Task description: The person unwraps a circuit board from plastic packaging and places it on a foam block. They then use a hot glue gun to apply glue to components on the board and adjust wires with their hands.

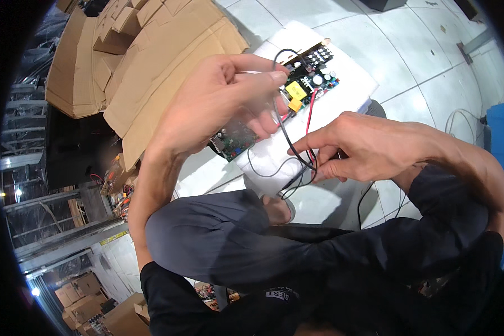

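Observation:
A green circuit board with a yellow transformer, round capacitors and red and black wires lies on a white foam block. Over its left side, my left hand pinches a thin black cable between thumb and forefinger; the other fingers curl loosely. Lower and to the right, my right hand has thumb and fingers closed around the looped lower part of that cable, beside a red wire. Partly hidden beneath my left hand is a second circuit board.
Large opened cardboard boxes stand at the upper left. Metal shelving runs down the left side. A blue container is at the right edge, near a pale cable on the white tiled floor. My crossed legs sit below the foam.

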`<state>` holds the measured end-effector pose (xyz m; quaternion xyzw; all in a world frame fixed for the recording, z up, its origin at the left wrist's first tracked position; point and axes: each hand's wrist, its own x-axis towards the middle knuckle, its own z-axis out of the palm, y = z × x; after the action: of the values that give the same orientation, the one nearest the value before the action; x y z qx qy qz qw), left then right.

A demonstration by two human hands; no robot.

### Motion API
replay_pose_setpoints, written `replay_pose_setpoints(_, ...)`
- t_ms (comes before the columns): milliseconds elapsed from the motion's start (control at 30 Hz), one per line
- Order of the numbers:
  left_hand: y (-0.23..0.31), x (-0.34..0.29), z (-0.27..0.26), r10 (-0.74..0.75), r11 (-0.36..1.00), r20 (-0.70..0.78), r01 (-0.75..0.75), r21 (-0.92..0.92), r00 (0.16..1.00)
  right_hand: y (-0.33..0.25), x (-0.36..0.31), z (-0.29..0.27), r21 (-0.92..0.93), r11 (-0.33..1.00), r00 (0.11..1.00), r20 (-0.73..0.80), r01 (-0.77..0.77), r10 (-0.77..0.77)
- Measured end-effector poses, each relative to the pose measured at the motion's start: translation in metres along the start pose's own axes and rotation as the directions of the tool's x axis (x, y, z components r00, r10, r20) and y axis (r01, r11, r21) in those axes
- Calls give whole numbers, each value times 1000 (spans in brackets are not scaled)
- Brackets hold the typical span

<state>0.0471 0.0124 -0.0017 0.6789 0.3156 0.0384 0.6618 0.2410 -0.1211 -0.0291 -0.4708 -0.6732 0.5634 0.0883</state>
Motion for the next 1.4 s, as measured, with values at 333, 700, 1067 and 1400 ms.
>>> replay_pose_setpoints(333,15,-28,-10,59,920,-82,-23,391,995,34,4,6,-31,985,939,-298,171,-172)
replay_pose_setpoints(700,6,-44,-3,-300,727,527,-167,666,795,25,-1,10,-70,992,957,-264,107,-122)
replay_pose_setpoints(1067,-83,-40,66,100,-98,756,-750,655,647,38,5,0,369,914,969,-233,168,-84)
replay_pose_setpoints(1400,-94,-31,69,74,-209,791,-766,608,607,37,6,-3,388,906,970,-229,168,-82)
